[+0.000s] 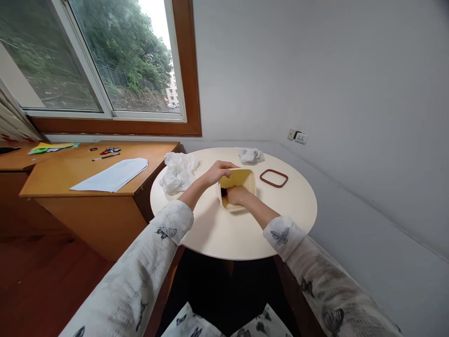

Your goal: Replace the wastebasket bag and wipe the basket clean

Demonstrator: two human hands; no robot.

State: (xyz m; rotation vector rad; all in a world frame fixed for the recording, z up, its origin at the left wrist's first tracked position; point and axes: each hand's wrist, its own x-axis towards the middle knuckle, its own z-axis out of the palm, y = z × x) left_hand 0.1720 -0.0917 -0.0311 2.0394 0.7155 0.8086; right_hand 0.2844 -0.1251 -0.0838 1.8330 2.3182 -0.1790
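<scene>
A pale yellow bin (246, 176) stands on the round table, its opening tilted toward me. My left hand (220, 172) is closed on its far left rim, with the thumb over the edge. Inside the bin is my right hand (236, 194), closed in a fist. A small black thing (223, 192) shows beside that fist; most of it is hidden, so its kind is unclear. Just right of the bin, a reddish-brown rounded rectangular ring (274, 178) lies flat on the table.
On the round cream table (210, 238) lie a crumpled clear plastic bag (178, 171) at left and a white crumpled bag or cloth (250, 155) at the back. A wooden desk (87, 220) with papers (112, 175) and a pen (105, 157) adjoins at left. Behind is a wall.
</scene>
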